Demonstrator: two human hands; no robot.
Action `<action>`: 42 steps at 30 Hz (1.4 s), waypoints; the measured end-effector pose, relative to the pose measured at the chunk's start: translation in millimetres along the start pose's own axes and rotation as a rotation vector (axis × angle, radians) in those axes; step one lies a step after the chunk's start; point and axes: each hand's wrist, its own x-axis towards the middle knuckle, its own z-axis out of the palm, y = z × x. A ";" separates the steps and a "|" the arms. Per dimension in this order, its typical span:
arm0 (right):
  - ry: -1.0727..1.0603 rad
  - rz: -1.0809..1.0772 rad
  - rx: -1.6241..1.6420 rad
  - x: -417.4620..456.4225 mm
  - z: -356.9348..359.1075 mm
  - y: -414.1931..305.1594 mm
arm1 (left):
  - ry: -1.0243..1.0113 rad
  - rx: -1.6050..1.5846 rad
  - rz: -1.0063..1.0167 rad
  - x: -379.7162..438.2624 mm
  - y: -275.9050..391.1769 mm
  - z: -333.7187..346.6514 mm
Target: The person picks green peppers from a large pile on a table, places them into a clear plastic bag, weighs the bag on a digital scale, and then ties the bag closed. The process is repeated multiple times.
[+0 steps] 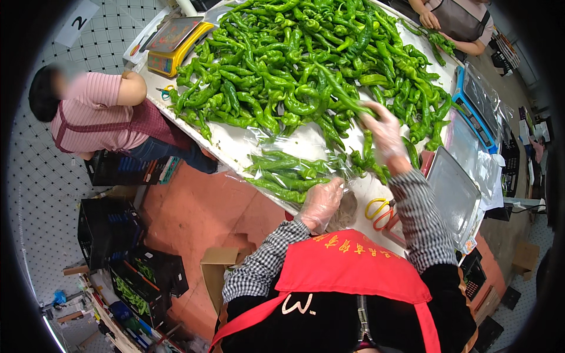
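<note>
My left hand [322, 200], in a clear plastic glove, grips the near end of a transparent plastic bag [270, 140] lying at the table's edge. Several long green peppers [287, 173] lie side by side inside it. Between the gloved fingers of my right hand [383, 130] is one end of a long green pepper [337, 88], its other end reaching over the pile. That big heap of green peppers [273, 66] covers much of the white table [227, 143]. A few loose peppers lie beneath my right wrist.
Scissors with yellow and red handles [378, 214] lie beside a metal-topped scale [454, 194]. A blue scale [476, 110] stands right, a yellow one [178, 46] far left near small scissors [165, 92]. People stand left [101, 112] and far right [461, 20]. Black crates [108, 231] occupy the floor.
</note>
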 end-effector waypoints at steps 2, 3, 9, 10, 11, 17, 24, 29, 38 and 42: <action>0.000 0.048 0.033 -50.1 -32.0 -22.7 | 0.036 -0.089 0.011 2.9 -0.4 2.0; 0.004 0.046 0.016 -74.0 -48.6 -28.6 | 0.053 -0.133 0.011 4.1 -1.2 2.7; -0.078 0.265 -0.047 -193.7 -131.0 -54.4 | 0.037 -0.488 -0.115 10.4 12.2 -14.6; -0.112 0.311 -0.039 -205.6 -135.6 -53.9 | 0.071 -0.493 -0.078 8.6 19.2 -16.2; -0.106 0.331 -0.038 -216.1 -132.7 -53.2 | 0.106 -0.499 -0.041 5.1 25.5 -15.3; -0.179 0.429 0.089 -230.0 -98.3 -25.7 | 0.211 -0.078 0.205 -15.2 47.6 -12.6; -0.245 0.452 0.176 -213.7 -77.2 7.1 | 0.298 0.110 0.180 -21.4 43.2 -26.9; -0.239 0.459 0.166 -218.1 -97.8 18.4 | 0.254 0.026 0.172 -31.2 51.9 -26.9; -0.334 0.561 0.417 -181.5 -16.2 44.1 | 0.288 0.060 0.240 -31.5 60.4 -14.3; -0.464 0.637 0.544 -144.7 29.4 58.8 | 0.266 0.067 0.262 -32.2 51.2 -0.9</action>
